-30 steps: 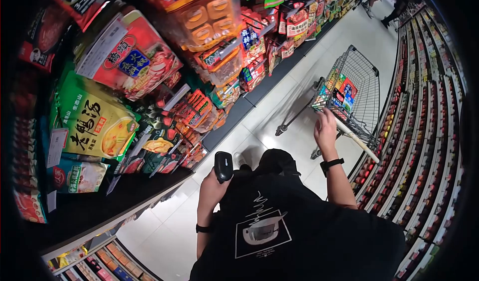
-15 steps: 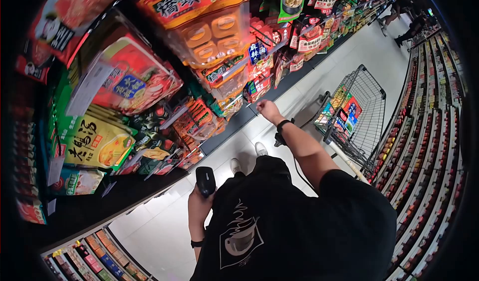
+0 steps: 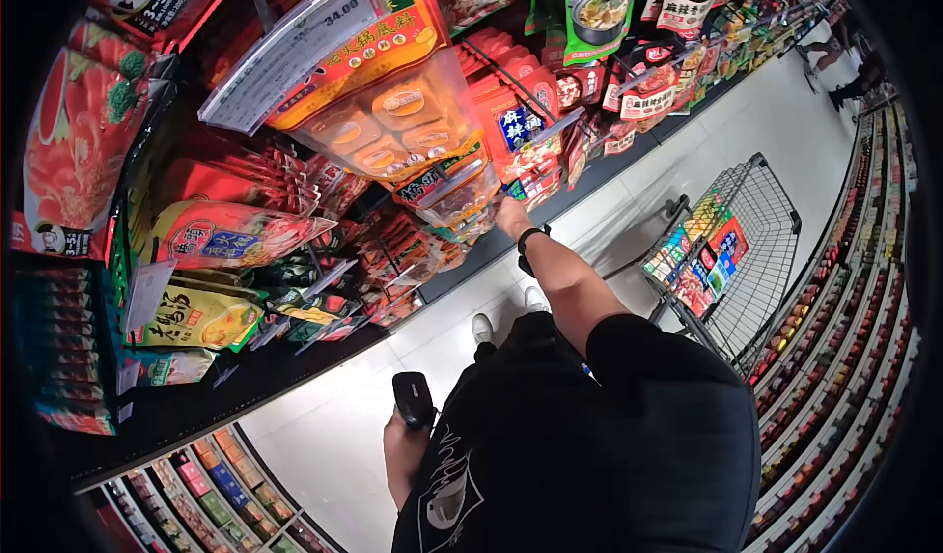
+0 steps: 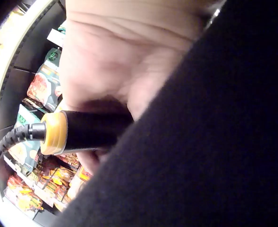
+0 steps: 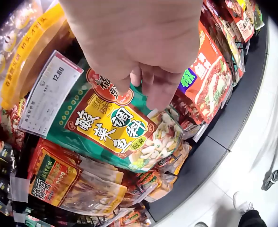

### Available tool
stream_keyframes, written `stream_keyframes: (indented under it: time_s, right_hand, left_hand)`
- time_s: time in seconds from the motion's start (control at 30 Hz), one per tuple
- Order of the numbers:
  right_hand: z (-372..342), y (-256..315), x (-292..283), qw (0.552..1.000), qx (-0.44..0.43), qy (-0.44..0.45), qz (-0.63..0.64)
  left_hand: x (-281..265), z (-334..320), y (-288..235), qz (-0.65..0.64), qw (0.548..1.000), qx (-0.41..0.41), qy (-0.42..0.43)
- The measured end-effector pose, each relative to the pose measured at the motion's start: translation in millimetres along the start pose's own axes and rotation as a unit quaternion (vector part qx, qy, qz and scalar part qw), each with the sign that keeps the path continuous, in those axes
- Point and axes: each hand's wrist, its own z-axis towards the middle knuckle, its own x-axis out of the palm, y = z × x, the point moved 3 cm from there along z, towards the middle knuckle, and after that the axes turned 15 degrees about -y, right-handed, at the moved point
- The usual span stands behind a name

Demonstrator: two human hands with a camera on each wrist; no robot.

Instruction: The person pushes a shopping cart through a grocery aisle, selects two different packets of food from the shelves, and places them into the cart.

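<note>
My left hand (image 3: 401,455), low beside my body, grips a black handheld scanner (image 3: 413,401). In the left wrist view its dark handle (image 4: 89,130) ends in a yellow ring with a coiled cable (image 4: 16,136), and a dark sleeve or shirt covers much of the hand. At the hanging packets, my right hand (image 3: 511,217) reaches out. The right wrist view shows its curled fingers pinching the upper right edge of a green pickled-fish seasoning packet (image 5: 106,125); the hand covers that corner. A price tag (image 5: 51,92) reading 12.80 overlaps the packet's left side.
Orange hotpot-base packets (image 3: 393,121) hang above the right hand. Red packets (image 5: 207,75) hang to the right of the green one. A wire shopping cart (image 3: 732,239) with several packets stands in the aisle. Long shelves (image 3: 835,327) run along the far side; two people are at the aisle's end.
My right hand has left the cart side and swung left across the aisle to the hanging packets. The left hand has stayed low with the scanner. The head view has moved closer to the shelf.
</note>
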Motion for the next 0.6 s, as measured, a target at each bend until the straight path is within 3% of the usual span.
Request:
stream_keyframes:
  time_s: [0.03,0.1,0.37,0.6]
  right_hand:
    - [-5,16,-12,0.999,-0.034,-0.033,-0.011]
    - [-8,37,-28,0.999,-0.013,-0.016,-0.05]
    - [5,51,-29,0.987,-0.058,-0.005,-0.147]
    - [0,50,-28,0.975,-0.126,0.009,-0.183]
  left_hand:
    - [0,-1,-3,0.001,1.0,-0.008,-0.002]
    - [0,-5,-7,0.004,1.0,-0.026,-0.011]
    - [8,-20,13,0.0,0.994,-0.096,-0.055]
    - [14,-34,28,-0.018,0.991,-0.101,-0.087]
